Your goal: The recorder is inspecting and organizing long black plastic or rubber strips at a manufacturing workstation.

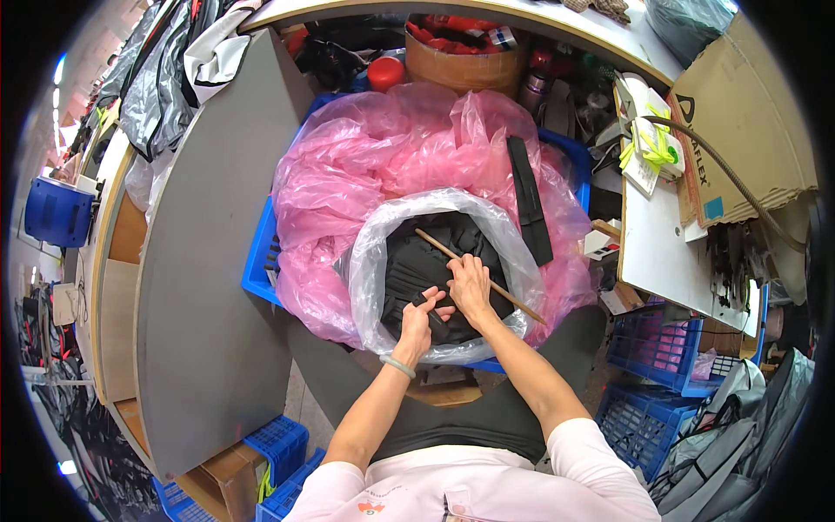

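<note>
My right hand (470, 285) is closed around a thin wooden stick (439, 246), which slants from upper left to lower right. Close beside it, my left hand (421, 324) has its fingers curled on a black fabric piece (437, 328), partly hidden by the fingers. Both hands are over a clear plastic bag (372, 239) with its mouth folded open. Inside lie several black fabric pieces (407, 263), stacked close together. Around that bag spreads a crumpled pink plastic sheet or bag (322, 187), set in a blue crate (257, 254) between my knees.
A long black strip (529, 200) lies on the pink plastic at the right. A grey panel (204, 261) stands on the left. Behind are a cardboard drum (465, 68) and a red round object (386, 74). At right are a white worktop (652, 252) and stacked blue crates (639, 422).
</note>
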The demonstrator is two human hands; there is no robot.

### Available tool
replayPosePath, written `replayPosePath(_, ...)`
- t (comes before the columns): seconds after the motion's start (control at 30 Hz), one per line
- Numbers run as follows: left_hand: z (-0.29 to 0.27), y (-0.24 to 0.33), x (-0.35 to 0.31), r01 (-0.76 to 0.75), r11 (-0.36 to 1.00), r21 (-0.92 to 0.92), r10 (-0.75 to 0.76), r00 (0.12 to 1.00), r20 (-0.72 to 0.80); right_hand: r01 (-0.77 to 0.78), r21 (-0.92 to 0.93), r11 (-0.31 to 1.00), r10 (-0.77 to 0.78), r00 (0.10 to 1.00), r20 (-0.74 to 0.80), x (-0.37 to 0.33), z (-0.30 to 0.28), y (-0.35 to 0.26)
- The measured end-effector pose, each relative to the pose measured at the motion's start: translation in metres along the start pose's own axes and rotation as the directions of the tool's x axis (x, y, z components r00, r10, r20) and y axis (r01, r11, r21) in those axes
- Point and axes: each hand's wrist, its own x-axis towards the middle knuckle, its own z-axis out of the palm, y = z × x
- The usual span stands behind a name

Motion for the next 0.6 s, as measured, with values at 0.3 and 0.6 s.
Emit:
replayPosePath(0.3, 0.012, 0.004, 0.004, -0.155, 0.955, -0.254, 0.162, 0.987, 0.008, -0.117, 0.455, 0.883, 0.107, 0.993, 0.048, -0.004, -0.004, 0.029)
replayPosePath(0.6, 0.010, -0.008, 0.043, -0.039, 0.921, -0.388, 0.033, 0.999, -0.022, -0.003, 0.998, -0.061, 0.332, 0.943, 0.023, 0.057, -0.183, -0.016)
